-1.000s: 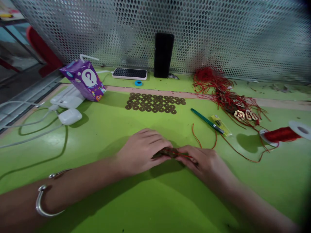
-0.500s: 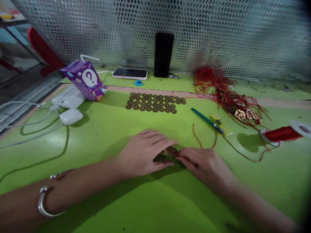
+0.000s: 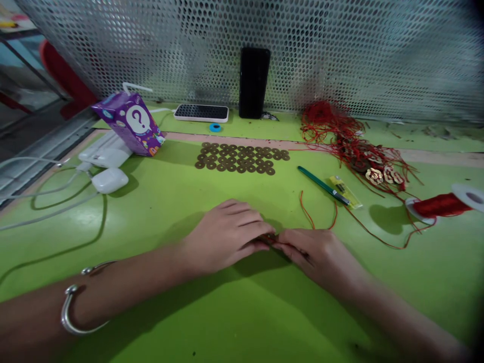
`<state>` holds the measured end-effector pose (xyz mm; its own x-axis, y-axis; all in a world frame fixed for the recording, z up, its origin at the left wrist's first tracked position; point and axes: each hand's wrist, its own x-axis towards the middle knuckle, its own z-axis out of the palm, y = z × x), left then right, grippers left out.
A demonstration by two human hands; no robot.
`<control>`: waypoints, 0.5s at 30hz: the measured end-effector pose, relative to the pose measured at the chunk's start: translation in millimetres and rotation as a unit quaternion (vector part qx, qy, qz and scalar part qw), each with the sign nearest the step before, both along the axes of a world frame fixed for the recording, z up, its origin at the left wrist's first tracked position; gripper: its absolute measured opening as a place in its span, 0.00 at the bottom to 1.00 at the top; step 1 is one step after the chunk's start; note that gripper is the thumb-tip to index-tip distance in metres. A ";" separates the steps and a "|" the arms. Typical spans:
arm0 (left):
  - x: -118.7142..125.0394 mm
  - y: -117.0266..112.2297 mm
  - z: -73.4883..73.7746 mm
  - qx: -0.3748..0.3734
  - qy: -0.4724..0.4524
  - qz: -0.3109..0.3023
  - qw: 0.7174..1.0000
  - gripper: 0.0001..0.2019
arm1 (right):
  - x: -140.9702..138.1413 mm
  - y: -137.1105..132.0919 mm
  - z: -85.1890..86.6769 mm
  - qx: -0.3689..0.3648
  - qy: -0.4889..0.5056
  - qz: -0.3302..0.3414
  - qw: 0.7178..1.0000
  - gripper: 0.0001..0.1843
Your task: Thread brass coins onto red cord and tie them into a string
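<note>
Head view: left hand (image 3: 227, 234) & right hand (image 3: 315, 249) meet fingertip to fingertip low on the green table (image 3: 189, 196), both pinched on a small coin piece (image 3: 270, 237) w/ red thread, mostly hidden btwn them. Thread (image 3: 306, 212) loops just beyond the right hand. Farther back: coins (image 3: 240, 159) in rows, pen (image 3: 321, 186), spool (image 3: 440, 204) at right.

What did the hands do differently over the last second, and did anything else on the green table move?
The left hand and right hand closed together again over the small coin piece, which half a second ago showed between their fingertips. The coin rows, pen and red thread spool stayed put.
</note>
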<state>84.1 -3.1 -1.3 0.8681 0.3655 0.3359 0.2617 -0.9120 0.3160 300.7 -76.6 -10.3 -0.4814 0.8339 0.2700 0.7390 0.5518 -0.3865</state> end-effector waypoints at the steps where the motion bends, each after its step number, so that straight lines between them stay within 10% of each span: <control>1: -0.1 0.0 0.1 0.001 0.000 0.000 1.000 0.10 | 0.1 0.0 -0.2 -0.003 -0.001 0.000 1.000 0.18; 15: -5.0 8.0 -2.0 -0.011 -0.007 -0.014 1.000 0.09 | 4.2 -0.4 -1.8 -0.051 -0.010 -0.003 0.999 0.17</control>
<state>79.2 4.9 -3.2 0.8732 0.3487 0.3405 0.2316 -0.9116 0.3396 304.9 -77.1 -12.2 -0.4811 0.8594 0.1733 0.7499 0.5058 -0.4264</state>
